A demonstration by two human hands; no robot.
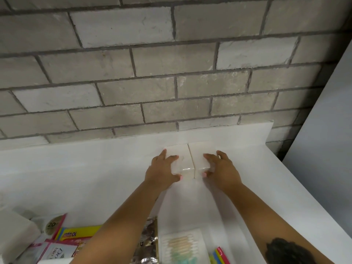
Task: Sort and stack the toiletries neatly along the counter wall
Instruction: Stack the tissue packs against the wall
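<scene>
Toiletries being sorted: 2 white packs sit side by side, touching, against the back edge of the white counter (76,178), below the grey brick wall (152,73). We curl our left hand (162,172) around the left pack (181,159), thumb at its near face, fingers over its top and left side. Our right hand (222,172) grips the right pack (200,155) the same way. Along the counter's near edge lie a yellow wipes packet (80,233), a cotton swab box (182,244) and other wrapped packets.
</scene>
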